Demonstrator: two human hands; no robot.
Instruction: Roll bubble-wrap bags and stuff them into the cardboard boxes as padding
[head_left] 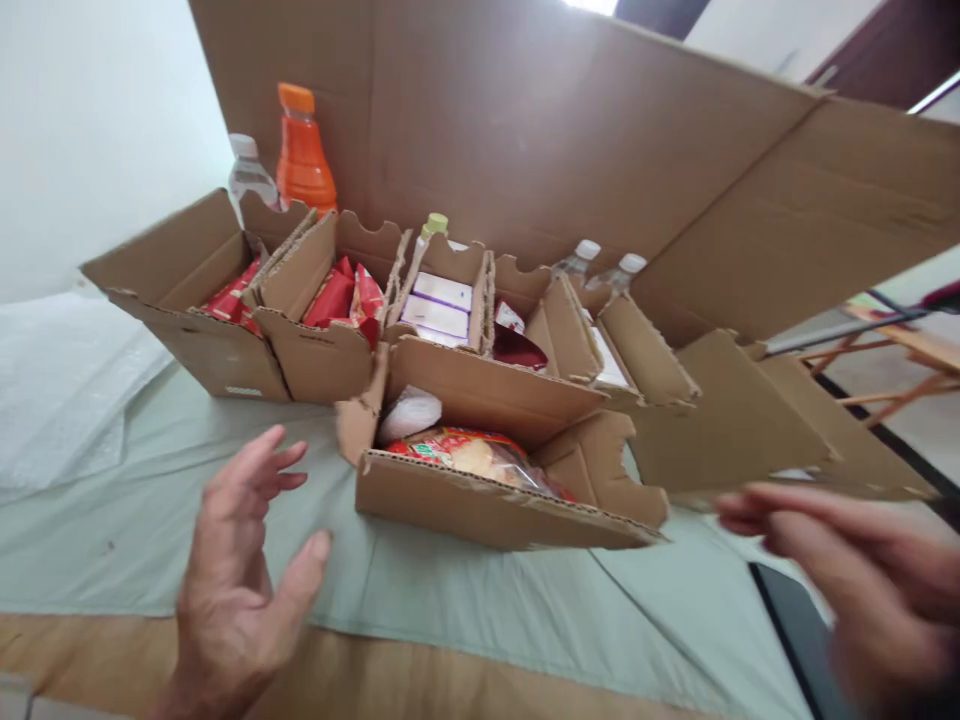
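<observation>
While both of my hands hover empty above the tabletop [150, 540], which is covered by a pale green cloth, the nearest cardboard tray [480, 500] sits between them, touched by neither. My left hand [240, 570] is open, fingers spread and palm turned toward the tray's left end, just beside it. My right hand [847, 570] is blurred at the lower right, its fingers extended loosely and apart, gripping nothing, near the tray's right corner. Inside this tray lie a white wrapped item [409, 412] and a clear snack packet [469, 452] with a red and green printed band; the lettering is too blurred to read. Behind it stands a row of similar open cartons: the two on the left hold red packets [341, 295], the middle one holds white boxes with purple stripes [439, 305], and no wording on any of them is legible. A carton further right shows a dark red item [517, 345]. An orange bottle [304, 150] with an orange cap and a clear bottle [249, 175] with a white cap stand behind the left cartons, labels unreadable. Two more clear, white-capped bottles [600, 265] show at the right of the row. A large cardboard sheet [525, 130] rises behind everything.
</observation>
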